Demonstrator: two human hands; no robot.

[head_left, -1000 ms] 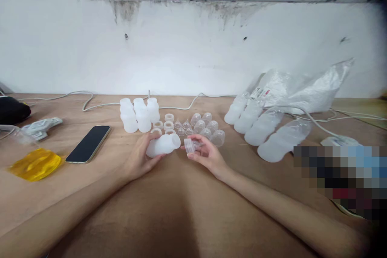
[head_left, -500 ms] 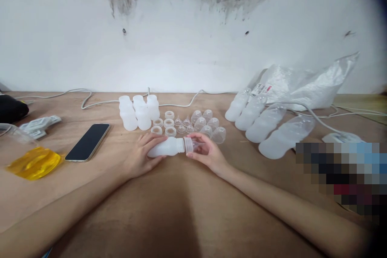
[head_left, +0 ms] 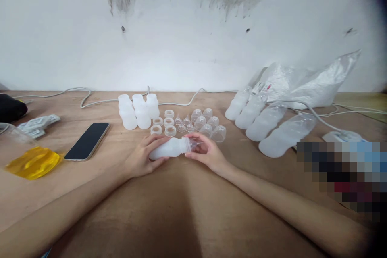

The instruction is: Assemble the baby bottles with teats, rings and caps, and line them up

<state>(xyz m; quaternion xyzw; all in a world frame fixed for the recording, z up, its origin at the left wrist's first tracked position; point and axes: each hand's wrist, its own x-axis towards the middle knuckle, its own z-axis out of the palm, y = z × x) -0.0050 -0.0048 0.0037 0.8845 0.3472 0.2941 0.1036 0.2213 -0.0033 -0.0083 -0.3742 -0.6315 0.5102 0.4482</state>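
Observation:
A frosted white bottle (head_left: 169, 148) lies on its side, held by my left hand (head_left: 144, 157) round its base end. At its neck, my right hand (head_left: 211, 155) grips a translucent ring (head_left: 186, 145) with a clear nipple pointing right. The ring is against the bottle's neck. Just beyond my hands are several loose rings (head_left: 170, 130), several clear nipples (head_left: 186, 120) and several clear dome caps (head_left: 219, 133). Several open frosted bottles (head_left: 128, 113) stand behind my left hand.
Capped bottles (head_left: 273, 143) stand in a slanting row at the right, before a clear plastic bag (head_left: 314, 84). A phone (head_left: 87, 142) lies at the left, near a container with yellow contents (head_left: 34, 163). White cables (head_left: 193, 98) run along the wall.
The ring and nipple in my right hand have moved left onto the bottle's neck, closing the small gap. The bottle has shifted slightly right.

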